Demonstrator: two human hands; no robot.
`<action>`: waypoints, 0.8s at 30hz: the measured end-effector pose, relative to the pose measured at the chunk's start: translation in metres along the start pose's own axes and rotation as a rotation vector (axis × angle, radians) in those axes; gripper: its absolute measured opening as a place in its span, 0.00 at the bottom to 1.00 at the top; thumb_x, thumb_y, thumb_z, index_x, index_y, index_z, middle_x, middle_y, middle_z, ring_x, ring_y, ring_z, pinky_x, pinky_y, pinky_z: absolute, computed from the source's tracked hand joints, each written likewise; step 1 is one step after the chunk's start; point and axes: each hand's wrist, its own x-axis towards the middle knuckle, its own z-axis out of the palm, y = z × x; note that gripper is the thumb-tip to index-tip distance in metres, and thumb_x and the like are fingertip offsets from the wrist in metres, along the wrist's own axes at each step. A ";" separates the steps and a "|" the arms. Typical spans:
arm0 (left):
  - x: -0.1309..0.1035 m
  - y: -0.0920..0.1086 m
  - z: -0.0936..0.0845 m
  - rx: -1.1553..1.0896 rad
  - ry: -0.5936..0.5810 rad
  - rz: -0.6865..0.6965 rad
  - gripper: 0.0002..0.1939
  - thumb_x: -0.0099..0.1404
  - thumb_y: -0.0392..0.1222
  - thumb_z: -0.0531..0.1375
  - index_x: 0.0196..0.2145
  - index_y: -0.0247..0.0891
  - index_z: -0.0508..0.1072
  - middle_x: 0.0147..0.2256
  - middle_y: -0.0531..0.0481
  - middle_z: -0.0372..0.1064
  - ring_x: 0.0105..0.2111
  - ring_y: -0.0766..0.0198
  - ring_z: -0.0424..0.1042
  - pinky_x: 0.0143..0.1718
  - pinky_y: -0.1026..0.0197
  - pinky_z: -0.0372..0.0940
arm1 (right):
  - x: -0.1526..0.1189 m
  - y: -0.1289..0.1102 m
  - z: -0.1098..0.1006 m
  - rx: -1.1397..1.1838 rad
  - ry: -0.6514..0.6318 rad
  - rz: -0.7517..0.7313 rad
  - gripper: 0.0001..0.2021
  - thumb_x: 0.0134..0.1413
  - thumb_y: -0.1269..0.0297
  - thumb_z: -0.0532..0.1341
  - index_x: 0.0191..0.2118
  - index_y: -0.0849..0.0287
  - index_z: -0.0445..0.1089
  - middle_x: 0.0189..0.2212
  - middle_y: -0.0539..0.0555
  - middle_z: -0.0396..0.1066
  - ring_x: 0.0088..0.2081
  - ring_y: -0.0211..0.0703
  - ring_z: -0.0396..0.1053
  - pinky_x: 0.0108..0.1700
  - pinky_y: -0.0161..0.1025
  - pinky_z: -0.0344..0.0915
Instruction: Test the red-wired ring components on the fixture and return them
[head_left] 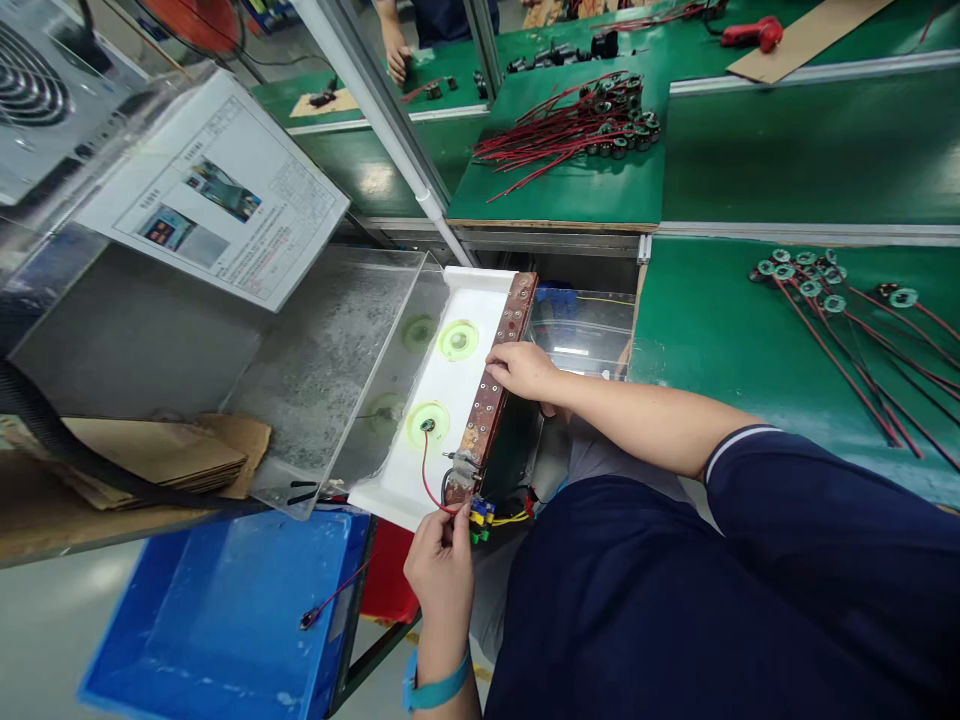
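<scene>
My left hand (442, 560), with a blue wristband, pinches the end of a red wire (427, 470) beside a small cluster of blue, yellow and green connectors (481, 518). That wire runs to a small round component (427, 425) seated on the lower of two yellow-green rings on a white panel (409, 470). The upper ring (458, 341) has no wire on it. Along the panel's right side lies a brown strip (491, 395) with rows of metal studs. My right hand (523, 370) touches this strip with curled fingers; whatever they grip is hidden.
A clear plastic guard (375, 370) stands left of the panel. Below is a blue bin (225, 610) holding one wired part. Wired components lie in bunches on green tables (705, 350) at right and behind. A printed sheet (217, 190) hangs upper left. Another person's hand (396, 55) shows at the back.
</scene>
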 end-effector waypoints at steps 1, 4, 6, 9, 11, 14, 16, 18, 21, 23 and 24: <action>0.000 -0.001 0.000 -0.001 0.003 0.003 0.11 0.67 0.46 0.61 0.29 0.39 0.73 0.29 0.51 0.72 0.26 0.65 0.68 0.29 0.63 0.61 | 0.000 -0.001 -0.001 0.001 -0.002 0.001 0.11 0.61 0.66 0.58 0.43 0.60 0.77 0.40 0.55 0.77 0.42 0.45 0.72 0.42 0.37 0.62; -0.001 -0.003 0.000 0.006 0.010 0.016 0.10 0.67 0.45 0.62 0.29 0.39 0.73 0.29 0.51 0.72 0.27 0.65 0.68 0.29 0.64 0.62 | -0.001 -0.003 -0.003 0.002 -0.013 0.006 0.11 0.61 0.66 0.58 0.43 0.59 0.77 0.41 0.55 0.77 0.42 0.45 0.72 0.43 0.37 0.62; -0.002 -0.004 0.000 0.008 0.003 0.025 0.10 0.67 0.44 0.61 0.29 0.39 0.72 0.29 0.51 0.72 0.28 0.65 0.69 0.30 0.64 0.62 | -0.001 -0.004 -0.004 0.000 -0.017 0.011 0.11 0.62 0.66 0.58 0.43 0.59 0.77 0.41 0.55 0.77 0.43 0.45 0.72 0.44 0.37 0.62; -0.002 -0.005 0.000 0.003 0.001 0.021 0.10 0.68 0.45 0.61 0.29 0.39 0.72 0.28 0.52 0.71 0.27 0.66 0.68 0.30 0.64 0.62 | -0.001 -0.003 -0.003 0.002 -0.012 0.008 0.10 0.61 0.66 0.58 0.43 0.59 0.77 0.41 0.55 0.78 0.43 0.45 0.73 0.44 0.37 0.63; -0.002 -0.005 0.001 0.004 0.000 0.015 0.11 0.68 0.45 0.61 0.29 0.38 0.72 0.28 0.52 0.70 0.26 0.66 0.67 0.29 0.64 0.61 | -0.001 -0.003 -0.002 0.003 -0.006 -0.001 0.10 0.61 0.67 0.58 0.42 0.59 0.77 0.41 0.54 0.78 0.43 0.45 0.73 0.43 0.37 0.63; -0.001 -0.004 0.002 0.007 0.006 0.026 0.11 0.68 0.46 0.61 0.29 0.38 0.72 0.28 0.52 0.70 0.25 0.66 0.66 0.28 0.64 0.61 | -0.001 -0.002 -0.002 -0.003 -0.002 -0.005 0.11 0.61 0.66 0.58 0.42 0.59 0.77 0.41 0.54 0.78 0.43 0.45 0.73 0.43 0.37 0.62; -0.001 -0.003 0.002 0.007 0.012 0.037 0.11 0.68 0.46 0.61 0.29 0.38 0.72 0.27 0.52 0.70 0.24 0.67 0.66 0.27 0.64 0.61 | 0.000 -0.001 -0.001 -0.005 0.000 -0.004 0.11 0.61 0.66 0.58 0.43 0.59 0.77 0.41 0.54 0.78 0.43 0.45 0.73 0.43 0.37 0.62; 0.000 -0.002 0.002 0.009 0.015 0.042 0.12 0.68 0.45 0.61 0.28 0.38 0.72 0.27 0.53 0.69 0.24 0.67 0.65 0.26 0.65 0.60 | 0.000 -0.001 -0.001 -0.005 0.001 -0.003 0.11 0.61 0.66 0.58 0.43 0.59 0.77 0.41 0.54 0.78 0.43 0.45 0.73 0.43 0.37 0.63; 0.000 -0.001 0.001 0.016 0.011 0.044 0.12 0.68 0.45 0.61 0.27 0.38 0.70 0.26 0.53 0.68 0.24 0.68 0.65 0.27 0.65 0.60 | 0.000 -0.001 -0.001 -0.008 0.000 -0.005 0.11 0.61 0.66 0.58 0.43 0.59 0.77 0.41 0.55 0.78 0.42 0.45 0.73 0.43 0.37 0.63; 0.001 -0.001 0.001 0.023 0.014 0.048 0.13 0.68 0.45 0.61 0.27 0.38 0.70 0.26 0.53 0.68 0.23 0.68 0.65 0.26 0.65 0.60 | 0.000 -0.002 -0.002 -0.014 -0.001 -0.004 0.11 0.61 0.66 0.58 0.43 0.59 0.77 0.41 0.55 0.78 0.42 0.45 0.73 0.43 0.37 0.63; 0.001 -0.002 0.001 0.027 0.017 0.050 0.13 0.68 0.45 0.61 0.27 0.38 0.70 0.25 0.53 0.68 0.23 0.68 0.64 0.26 0.65 0.60 | 0.000 -0.003 -0.003 -0.017 -0.003 0.000 0.11 0.61 0.66 0.58 0.43 0.59 0.77 0.41 0.55 0.78 0.42 0.45 0.73 0.43 0.37 0.63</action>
